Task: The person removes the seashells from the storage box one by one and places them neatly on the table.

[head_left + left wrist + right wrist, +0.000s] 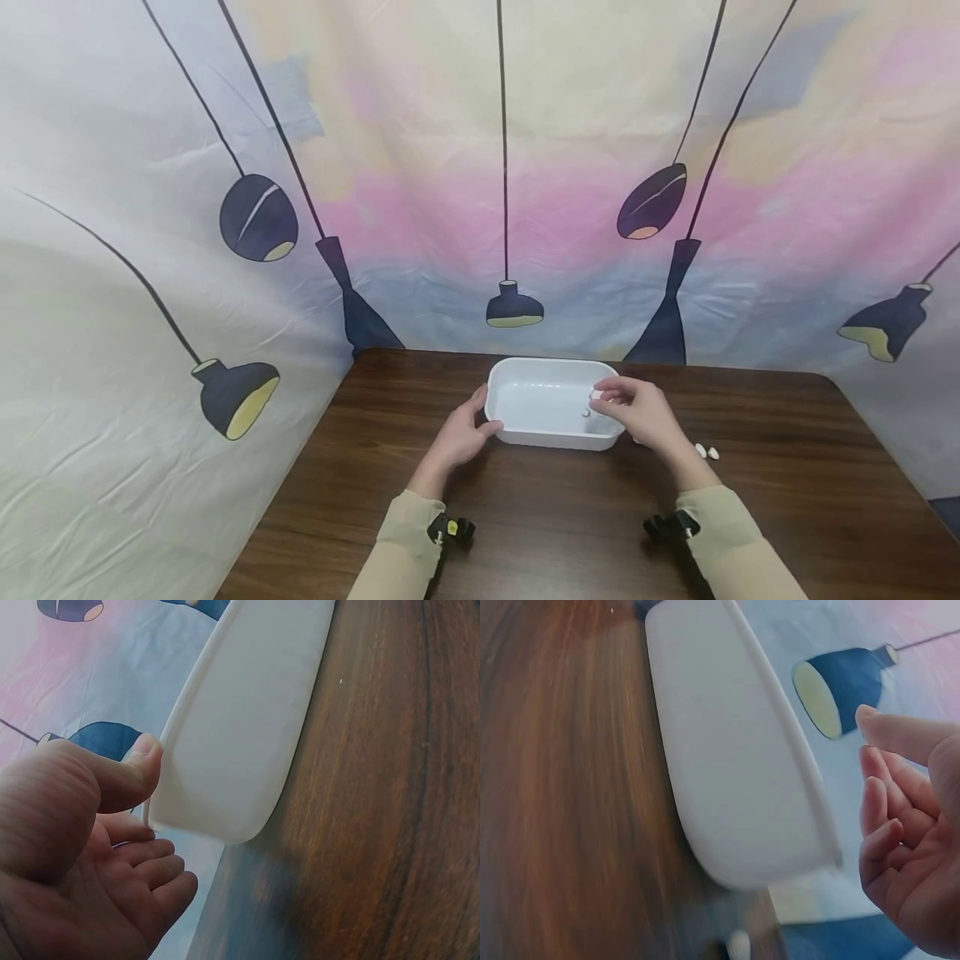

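A white rectangular dish (555, 437) with rounded corners sits on the table. My left hand (461, 433) grips its left end, the thumb (146, 754) on the rim and the other fingers below and behind it. Over the dish's right end is my right hand (641, 408), thumb and forefinger brought together. A small white piece (596, 394) shows between those fingertips in the head view; the hand hides most of it. Another small whitish piece (587, 412) appears inside the dish, just below the fingertips.
Two small white pieces (707, 452) lie on the brown wooden table (555, 525) beside my right wrist. In the right wrist view, a blurred white piece (739, 945) lies near the dish's end. A cloth printed with lamps (420, 233) hangs behind the table.
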The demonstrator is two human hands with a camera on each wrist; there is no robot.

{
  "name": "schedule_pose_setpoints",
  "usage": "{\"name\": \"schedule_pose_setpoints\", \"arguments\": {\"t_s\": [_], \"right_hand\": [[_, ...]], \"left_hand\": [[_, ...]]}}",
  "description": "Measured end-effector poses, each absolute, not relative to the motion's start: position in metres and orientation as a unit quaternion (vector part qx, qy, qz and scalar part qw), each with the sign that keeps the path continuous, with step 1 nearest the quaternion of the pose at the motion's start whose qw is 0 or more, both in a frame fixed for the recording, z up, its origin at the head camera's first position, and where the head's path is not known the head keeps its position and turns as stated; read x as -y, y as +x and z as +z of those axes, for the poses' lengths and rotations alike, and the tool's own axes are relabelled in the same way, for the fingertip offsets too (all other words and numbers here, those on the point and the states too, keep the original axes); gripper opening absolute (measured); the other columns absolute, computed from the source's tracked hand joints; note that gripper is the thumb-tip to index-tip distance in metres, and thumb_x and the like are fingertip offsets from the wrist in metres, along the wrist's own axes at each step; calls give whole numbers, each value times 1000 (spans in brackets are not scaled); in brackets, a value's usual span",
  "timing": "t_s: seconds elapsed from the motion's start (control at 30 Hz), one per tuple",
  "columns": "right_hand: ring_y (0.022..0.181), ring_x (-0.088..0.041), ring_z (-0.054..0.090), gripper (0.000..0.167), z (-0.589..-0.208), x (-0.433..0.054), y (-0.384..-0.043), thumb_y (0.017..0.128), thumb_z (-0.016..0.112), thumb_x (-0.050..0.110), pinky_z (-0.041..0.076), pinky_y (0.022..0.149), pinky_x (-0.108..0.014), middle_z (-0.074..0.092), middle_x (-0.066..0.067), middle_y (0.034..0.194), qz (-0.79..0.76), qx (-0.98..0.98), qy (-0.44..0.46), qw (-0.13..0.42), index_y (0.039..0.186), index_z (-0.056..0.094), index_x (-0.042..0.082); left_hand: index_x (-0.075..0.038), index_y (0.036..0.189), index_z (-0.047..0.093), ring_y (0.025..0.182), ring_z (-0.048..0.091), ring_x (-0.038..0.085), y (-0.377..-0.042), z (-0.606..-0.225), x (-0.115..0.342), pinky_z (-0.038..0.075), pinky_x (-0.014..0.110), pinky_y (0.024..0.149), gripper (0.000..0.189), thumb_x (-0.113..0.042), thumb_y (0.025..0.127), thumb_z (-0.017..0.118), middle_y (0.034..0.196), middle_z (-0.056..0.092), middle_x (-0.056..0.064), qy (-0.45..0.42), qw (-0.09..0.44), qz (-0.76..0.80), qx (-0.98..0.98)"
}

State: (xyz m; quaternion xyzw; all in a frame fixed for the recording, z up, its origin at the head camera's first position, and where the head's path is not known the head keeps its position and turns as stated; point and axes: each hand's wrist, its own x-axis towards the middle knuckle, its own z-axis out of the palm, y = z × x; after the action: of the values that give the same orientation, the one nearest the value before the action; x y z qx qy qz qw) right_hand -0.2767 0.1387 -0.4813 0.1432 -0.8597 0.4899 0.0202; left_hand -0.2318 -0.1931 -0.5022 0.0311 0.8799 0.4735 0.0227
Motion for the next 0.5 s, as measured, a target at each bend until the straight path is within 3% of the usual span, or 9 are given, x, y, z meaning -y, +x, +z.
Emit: {"name": "schedule_pose_setpoints", "arguments": {"t_s": [0.5], "right_hand": [[89,-11,69,43,-503,-220,-242,97,83,27,57,71,-25,77,-11,107,499,863,73,6,127,73,-2]], "left_hand": [[0,166,33,160,28,35,-233,-503,193,26,55,128,74,-17,104,71,173,30,15,38,20,464,-885]]}}
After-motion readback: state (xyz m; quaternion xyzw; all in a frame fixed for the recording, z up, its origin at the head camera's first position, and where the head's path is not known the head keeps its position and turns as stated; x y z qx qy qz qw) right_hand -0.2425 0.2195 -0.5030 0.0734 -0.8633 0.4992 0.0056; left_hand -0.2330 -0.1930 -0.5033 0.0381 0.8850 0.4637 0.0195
